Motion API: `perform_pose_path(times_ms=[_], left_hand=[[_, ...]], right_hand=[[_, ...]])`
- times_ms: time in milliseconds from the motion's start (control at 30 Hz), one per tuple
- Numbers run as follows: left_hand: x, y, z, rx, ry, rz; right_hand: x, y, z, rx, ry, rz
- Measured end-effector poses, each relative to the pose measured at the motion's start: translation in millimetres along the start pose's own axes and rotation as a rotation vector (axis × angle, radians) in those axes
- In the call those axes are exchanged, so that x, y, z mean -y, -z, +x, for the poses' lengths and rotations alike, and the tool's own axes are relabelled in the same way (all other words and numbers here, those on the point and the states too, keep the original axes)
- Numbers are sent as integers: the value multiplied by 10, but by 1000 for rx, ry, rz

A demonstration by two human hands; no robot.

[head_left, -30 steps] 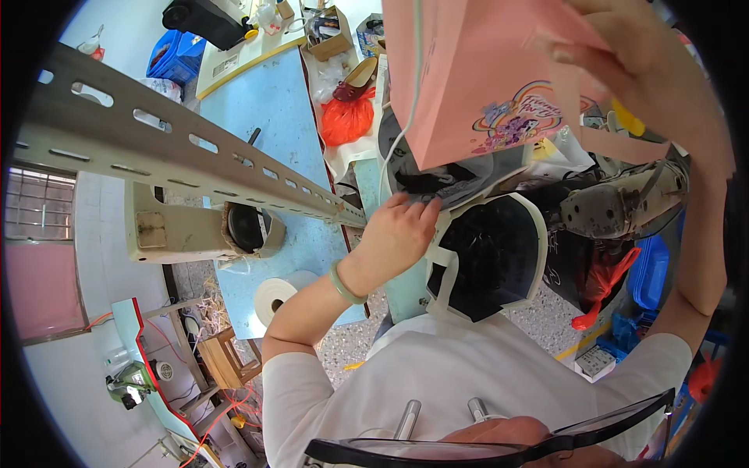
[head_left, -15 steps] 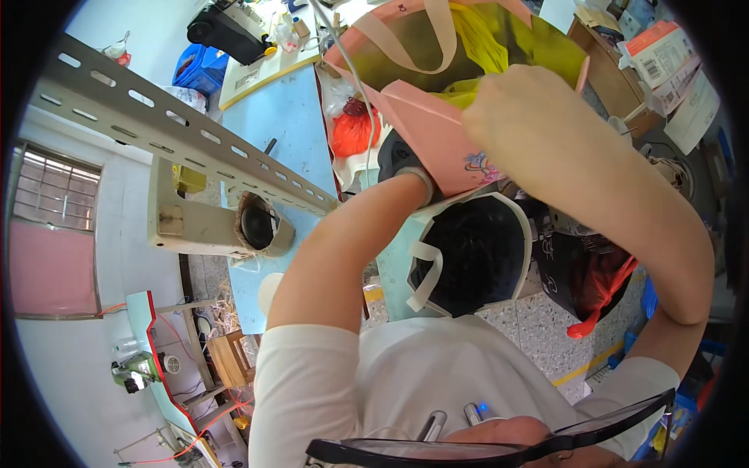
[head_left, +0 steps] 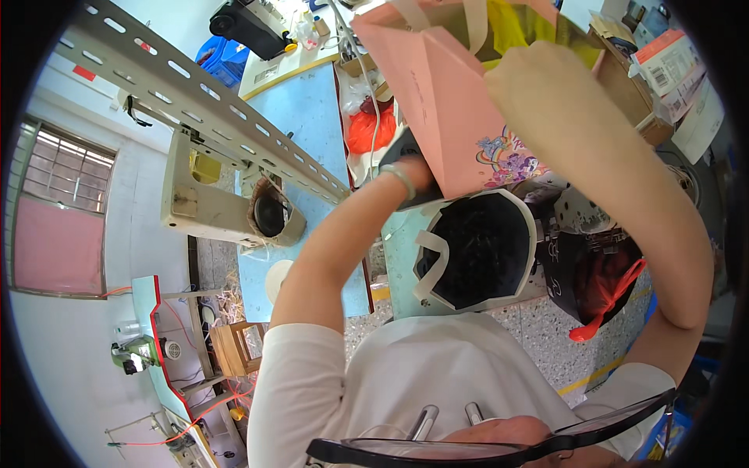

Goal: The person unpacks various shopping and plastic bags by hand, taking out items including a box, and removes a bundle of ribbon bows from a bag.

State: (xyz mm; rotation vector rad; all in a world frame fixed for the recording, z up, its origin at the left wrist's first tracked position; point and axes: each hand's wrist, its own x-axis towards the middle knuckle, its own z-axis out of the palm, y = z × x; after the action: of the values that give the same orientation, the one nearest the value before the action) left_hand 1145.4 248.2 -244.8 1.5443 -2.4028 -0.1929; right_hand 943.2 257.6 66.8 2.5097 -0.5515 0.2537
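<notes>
Head view: the pink bag (head_left: 452, 105) is just beyond the white-rimmed container (head_left: 533, 243); right hand (head_left: 538, 82) curled at its rim, left hand (head_left: 420, 175) by its lower corner (fingers hidden; cannot tell their grip); likely light, pliable, best held by its straps (head_left: 477, 23).

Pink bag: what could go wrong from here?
1. The left hand has its fingers hidden by the pink bag, so they might snag something unseen.
2. The pink bag's top is open with yellow plastic inside; if it tipped, that might spill toward the open white-rimmed bag just below it in the picture.
3. The white cable runs near the pink bag's left side and could catch.
</notes>
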Motion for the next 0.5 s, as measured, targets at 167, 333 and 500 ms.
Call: perform_pose_path(times_ms=[167,333,500], left_hand=[[-573,1219,-228,346,395,77],[-1026,1818,-778,-274,361,-246],[-1249,2199,-1079,-995,399,-1065]], right_hand=[[100,-318,35,100,-8,51],[332,-351,140,180,12,93],[376,-369,262,267,24,177]])
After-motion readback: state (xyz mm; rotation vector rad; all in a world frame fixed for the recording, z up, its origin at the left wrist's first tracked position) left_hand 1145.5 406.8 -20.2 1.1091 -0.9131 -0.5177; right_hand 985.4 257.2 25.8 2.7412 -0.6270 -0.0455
